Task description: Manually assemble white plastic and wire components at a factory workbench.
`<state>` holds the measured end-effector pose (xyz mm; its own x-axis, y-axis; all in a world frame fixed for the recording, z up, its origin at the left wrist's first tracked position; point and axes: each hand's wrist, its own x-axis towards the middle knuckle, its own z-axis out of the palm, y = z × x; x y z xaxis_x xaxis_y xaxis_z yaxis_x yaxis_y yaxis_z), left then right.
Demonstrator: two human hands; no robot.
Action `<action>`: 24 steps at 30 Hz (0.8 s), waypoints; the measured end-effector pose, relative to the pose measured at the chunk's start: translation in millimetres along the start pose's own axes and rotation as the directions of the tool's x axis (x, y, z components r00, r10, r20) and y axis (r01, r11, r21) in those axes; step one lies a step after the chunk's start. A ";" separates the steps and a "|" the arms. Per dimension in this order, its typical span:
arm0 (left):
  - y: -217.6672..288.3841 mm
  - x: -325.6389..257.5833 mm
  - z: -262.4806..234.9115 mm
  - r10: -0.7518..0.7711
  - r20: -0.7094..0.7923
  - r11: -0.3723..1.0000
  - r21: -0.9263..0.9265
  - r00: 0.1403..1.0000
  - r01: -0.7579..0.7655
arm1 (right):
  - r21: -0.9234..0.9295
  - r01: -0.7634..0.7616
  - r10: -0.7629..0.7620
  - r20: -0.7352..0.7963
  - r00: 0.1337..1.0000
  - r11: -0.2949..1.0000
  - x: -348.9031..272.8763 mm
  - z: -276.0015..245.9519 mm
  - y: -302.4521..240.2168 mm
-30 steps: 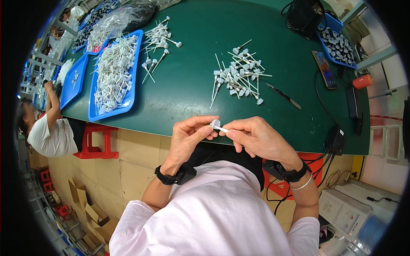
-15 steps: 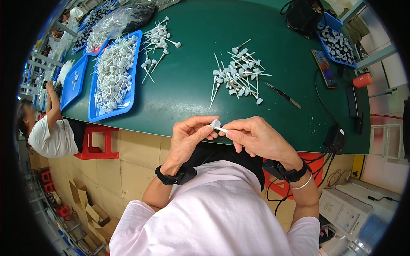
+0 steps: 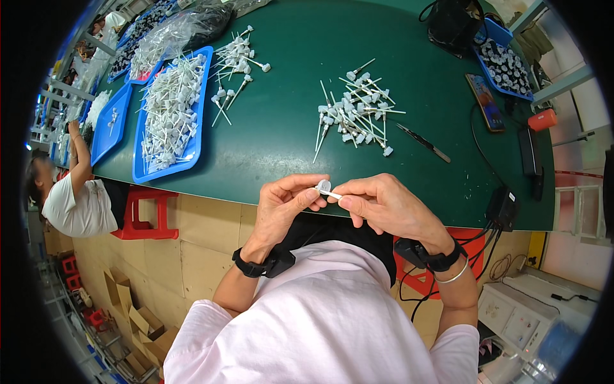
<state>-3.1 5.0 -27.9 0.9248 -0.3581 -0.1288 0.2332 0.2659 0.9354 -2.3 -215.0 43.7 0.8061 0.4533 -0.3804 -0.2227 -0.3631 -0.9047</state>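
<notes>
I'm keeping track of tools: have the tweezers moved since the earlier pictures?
No; the tweezers lie in the same place on the green table, judged against the phone.

Left hand [image 3: 281, 200]: pinches a round white cap [image 3: 324, 185], center frame.
Right hand [image 3: 387, 203]: pinches a thin white stick [image 3: 334, 195] at the cap.
Blue tray [image 3: 205, 96]: heaped with white-capped sticks [image 3: 169, 105], upper left.
Tweezers [image 3: 423, 142]: lie beside a loose pile [image 3: 350, 115], right of center.

Can read no words, numbers or signs. Can make out only tiny pale marks on the black box [image 3: 501, 210] by the green table [image 3: 281, 128] and faint ones on the pale machine [image 3: 517, 317], all illegible.
</notes>
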 end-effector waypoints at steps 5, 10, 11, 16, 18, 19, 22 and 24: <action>0.4 0.1 0.1 0.004 0.003 1.000 0.001 1.000 -0.004 | 0.002 -0.006 0.006 0.003 1.000 1.000 -0.6 -0.6 -1.5; 0.1 0.3 0.6 0.012 0.005 1.000 0.000 1.000 -0.012 | 0.000 -0.009 0.009 0.003 1.000 1.000 -0.1 -0.9 -0.8; -0.1 0.2 0.5 0.010 0.004 1.000 0.000 1.000 -0.010 | -0.003 -0.011 0.011 0.003 1.000 1.000 -0.1 -1.0 -1.0; -0.3 0.5 -0.4 0.007 0.002 1.000 -0.005 1.000 -0.007 | -0.058 0.079 -0.084 -0.104 0.991 0.995 -3.7 4.4 -2.2; -0.1 0.3 -0.6 -0.001 -0.009 1.000 -0.001 1.000 0.001 | -0.127 0.159 -0.179 -0.167 0.969 0.979 -5.6 9.4 0.9; -0.2 0.2 -0.6 -0.006 -0.015 1.000 0.001 1.000 0.006 | -0.181 0.192 -0.226 -0.189 0.956 0.964 -5.6 11.5 3.7; 0.6 0.5 0.9 0.002 -0.032 1.000 -0.004 0.999 -0.002 | -0.358 0.316 -0.414 -0.240 0.878 0.878 -5.7 18.0 6.8; -1.4 -0.3 -2.7 0.007 -0.006 1.000 0.006 1.000 -0.007 | -0.470 0.340 -0.489 -0.239 0.839 0.814 -6.4 20.8 6.6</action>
<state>-2.9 7.1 -30.1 0.9280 -0.3513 -0.1243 0.2251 0.2628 0.9382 -20.4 -203.4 36.2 0.9164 0.3629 0.1690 0.3506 -0.5239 -0.7763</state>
